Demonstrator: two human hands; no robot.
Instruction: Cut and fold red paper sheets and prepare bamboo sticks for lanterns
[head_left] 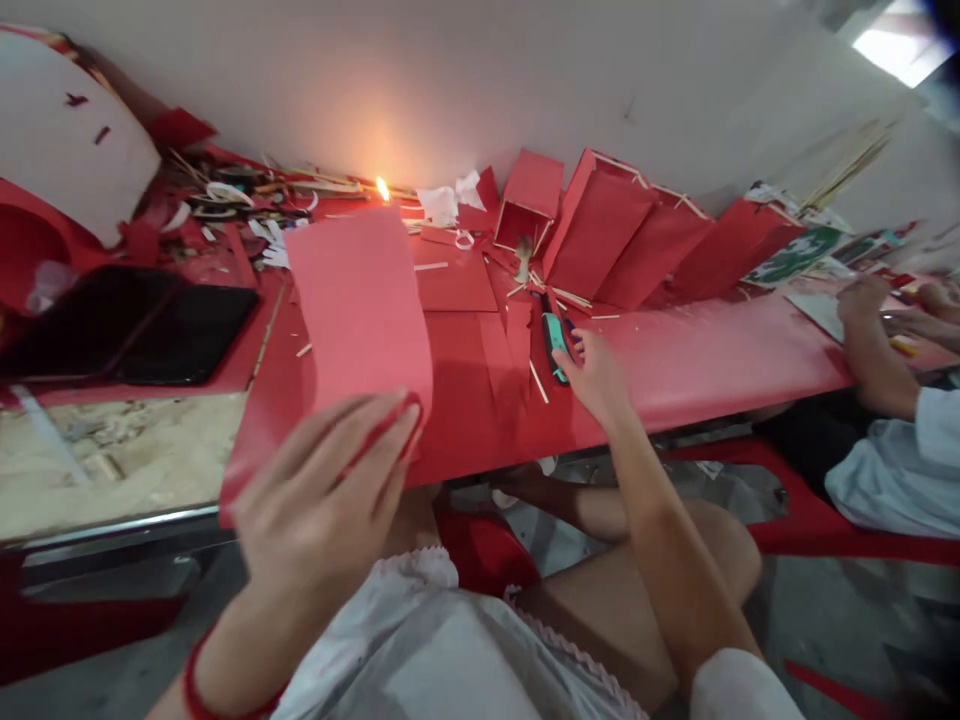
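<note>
My left hand [322, 490] grips a red paper sheet [360, 300] by its lower right corner, thumb and fingers closed together. Tall and slightly curved, the sheet stands up from the hand above the table. Over at the right, my right hand [600, 380] is at a teal-and-black hand tool [554, 345] lying on the table. The thumb overlaps the tool's edge, and the other fingers are partly curled and apart from the thumb. I cannot make out the tool's exact kind. Behind the sheet's top edge burns a small flame [383, 189]; its base is hidden.
Red box shapes with thin stick frames [600, 230] lean against the wall. Paper scraps and sticks litter the red tabletop [465, 400]. A black tablet-like device [187, 335] lies left. Another person's hand [862, 300] is at the far right.
</note>
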